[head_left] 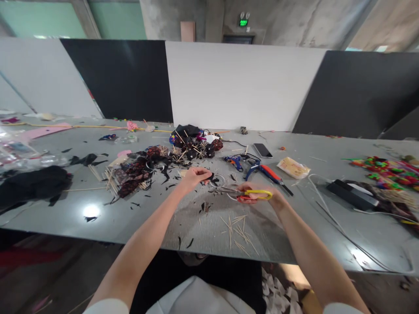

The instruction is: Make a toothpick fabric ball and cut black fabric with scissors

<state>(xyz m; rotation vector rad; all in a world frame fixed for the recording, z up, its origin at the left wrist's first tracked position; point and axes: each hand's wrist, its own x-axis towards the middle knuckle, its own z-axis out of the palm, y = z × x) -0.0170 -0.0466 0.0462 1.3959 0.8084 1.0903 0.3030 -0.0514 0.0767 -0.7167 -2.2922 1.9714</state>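
Left grip pinching black scrap | right grip round scissors, aimed 9 o'clock | likely trimming | next cut needs scrap steady

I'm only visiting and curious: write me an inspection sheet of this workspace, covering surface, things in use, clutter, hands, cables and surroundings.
Surface: flat gray table, littered around the hands.
Things in use: yellow-and-red-handled metal scissors; small soft-looking black piece.
Clutter: thin pale wooden sticks and ragged black scraps near the hands; dark rectangular smartphone and crumpled yellowish packet farther back.
Left hand: pinches the black piece.
Right hand: holds the scissors, blades toward the left hand.
Cables: slim white cable loose at right; far end unclear.
Surroundings: upright white panel behind the table; lit green exit sign above.
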